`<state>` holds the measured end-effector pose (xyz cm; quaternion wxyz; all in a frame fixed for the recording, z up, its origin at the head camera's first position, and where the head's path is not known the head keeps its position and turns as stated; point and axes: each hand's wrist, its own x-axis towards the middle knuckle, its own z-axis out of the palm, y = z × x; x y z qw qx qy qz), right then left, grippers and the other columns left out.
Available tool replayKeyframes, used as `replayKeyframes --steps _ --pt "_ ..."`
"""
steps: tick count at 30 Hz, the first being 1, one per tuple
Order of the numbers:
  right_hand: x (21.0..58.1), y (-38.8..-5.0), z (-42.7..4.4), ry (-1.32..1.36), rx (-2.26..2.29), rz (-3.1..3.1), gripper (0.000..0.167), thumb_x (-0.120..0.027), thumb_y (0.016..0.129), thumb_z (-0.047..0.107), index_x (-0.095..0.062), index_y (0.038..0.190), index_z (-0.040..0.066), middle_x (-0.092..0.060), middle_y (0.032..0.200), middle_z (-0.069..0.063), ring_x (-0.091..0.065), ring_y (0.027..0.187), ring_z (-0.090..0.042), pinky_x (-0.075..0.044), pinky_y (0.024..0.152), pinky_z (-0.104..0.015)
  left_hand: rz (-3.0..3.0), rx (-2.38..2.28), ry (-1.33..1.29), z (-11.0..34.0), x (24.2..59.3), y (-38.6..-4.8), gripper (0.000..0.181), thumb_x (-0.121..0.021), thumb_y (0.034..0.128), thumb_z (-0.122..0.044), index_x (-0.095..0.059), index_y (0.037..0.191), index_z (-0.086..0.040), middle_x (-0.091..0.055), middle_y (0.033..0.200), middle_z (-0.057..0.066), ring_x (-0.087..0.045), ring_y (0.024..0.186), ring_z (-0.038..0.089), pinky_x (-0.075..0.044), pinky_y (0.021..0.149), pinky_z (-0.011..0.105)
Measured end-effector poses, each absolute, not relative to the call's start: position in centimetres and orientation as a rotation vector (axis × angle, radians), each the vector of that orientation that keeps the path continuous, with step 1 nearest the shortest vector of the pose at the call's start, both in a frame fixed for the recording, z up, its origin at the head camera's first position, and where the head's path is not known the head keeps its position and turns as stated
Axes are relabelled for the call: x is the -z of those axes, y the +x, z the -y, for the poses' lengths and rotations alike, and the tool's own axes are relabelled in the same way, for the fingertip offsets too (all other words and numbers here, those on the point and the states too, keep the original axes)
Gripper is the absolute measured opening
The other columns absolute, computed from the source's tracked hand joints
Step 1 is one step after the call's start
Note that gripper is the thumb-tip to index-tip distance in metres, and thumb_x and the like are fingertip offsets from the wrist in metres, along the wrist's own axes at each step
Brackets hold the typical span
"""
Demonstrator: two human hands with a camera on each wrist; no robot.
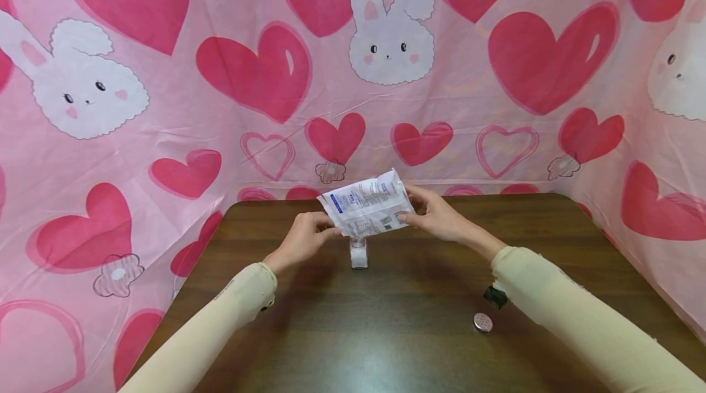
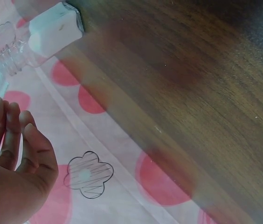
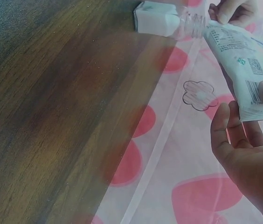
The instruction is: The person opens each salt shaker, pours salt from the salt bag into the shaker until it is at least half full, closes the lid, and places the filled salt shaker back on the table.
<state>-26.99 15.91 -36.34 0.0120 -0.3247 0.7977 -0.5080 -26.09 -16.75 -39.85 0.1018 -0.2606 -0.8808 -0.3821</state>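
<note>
A white printed packet is held tilted over a small clear glass bottle, its lower left corner near the bottle's mouth. My left hand pinches the packet at that corner. At the other end my right hand grips the packet, thumb on the printed face and fingers behind. In the right wrist view the bottle stands uncapped with white contents in its body, its threaded neck close to the packet. Whether anything passes between the two is too small to tell.
A round silver lid with small holes lies on the brown wooden table, at the right near my forearm. A small dark object shows beside the right sleeve. Behind the table hangs a pink cloth printed with hearts and rabbits.
</note>
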Motion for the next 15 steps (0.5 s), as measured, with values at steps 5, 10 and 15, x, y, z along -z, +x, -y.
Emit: replayKeyframes --steps 5,10,15 --pt "36.23 -26.92 -15.87 -0.999 1.583 -2.492 0.067 -0.076 0.095 0.000 -0.047 0.155 0.002 -0.068 0.117 -0.021 -0.067 0.097 -0.032 -0.060 0.067 -0.039 2.601 1.113 -0.768 16.76 39.88 -26.17 0.005 -0.083 0.0921 -0.008 -0.084 0.097 -0.009 -0.075 0.093 0.003 -0.060 0.076 0.017 -0.052 0.069 0.030" --pt "36.22 -26.90 -15.82 -1.002 1.584 -2.491 0.067 -0.076 0.095 -0.001 -0.047 0.155 0.002 -0.068 0.117 -0.021 -0.067 0.097 -0.032 -0.060 0.066 -0.039 2.607 1.115 -0.764 16.79 39.88 -26.16 0.005 -0.082 0.0923 -0.007 -0.083 0.097 -0.009 -0.075 0.093 0.002 -0.060 0.075 0.019 -0.051 0.069 0.030" --pt "36.25 -26.92 -15.77 -1.011 1.586 -2.493 0.066 -0.076 0.094 -0.001 -0.048 0.154 0.002 -0.069 0.116 -0.021 -0.067 0.095 -0.032 -0.059 0.066 -0.038 2.599 1.115 -0.771 16.84 39.91 -26.12 0.007 -0.082 0.0920 -0.007 -0.084 0.098 -0.009 -0.075 0.094 0.002 -0.060 0.076 0.017 -0.052 0.070 0.031"
